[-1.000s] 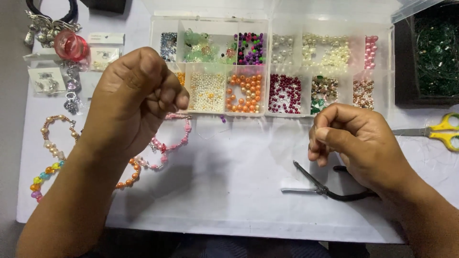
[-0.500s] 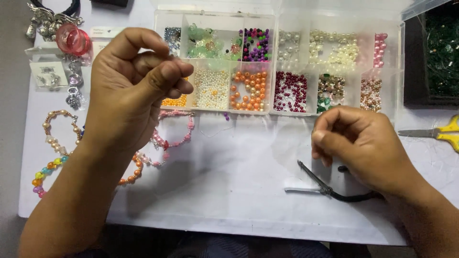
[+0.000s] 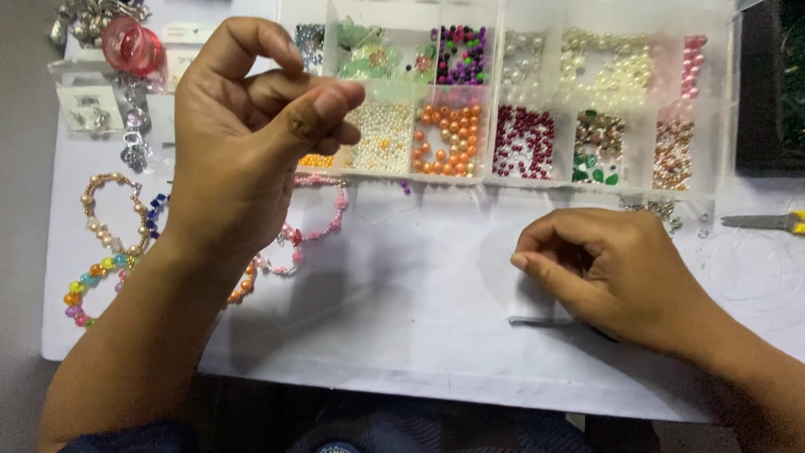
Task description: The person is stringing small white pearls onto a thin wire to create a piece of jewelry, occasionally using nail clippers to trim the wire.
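Partly under right hand (image 3: 620, 281), pliers (image 3: 541, 320) lie left-right.

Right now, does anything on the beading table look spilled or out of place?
A little. One purple bead lies loose on the white sheet just outside the bead organizer, and small metal bits are scattered near its right corner. Otherwise the compartments look sorted.

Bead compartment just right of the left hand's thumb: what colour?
Orange beads, clearest in the head view.
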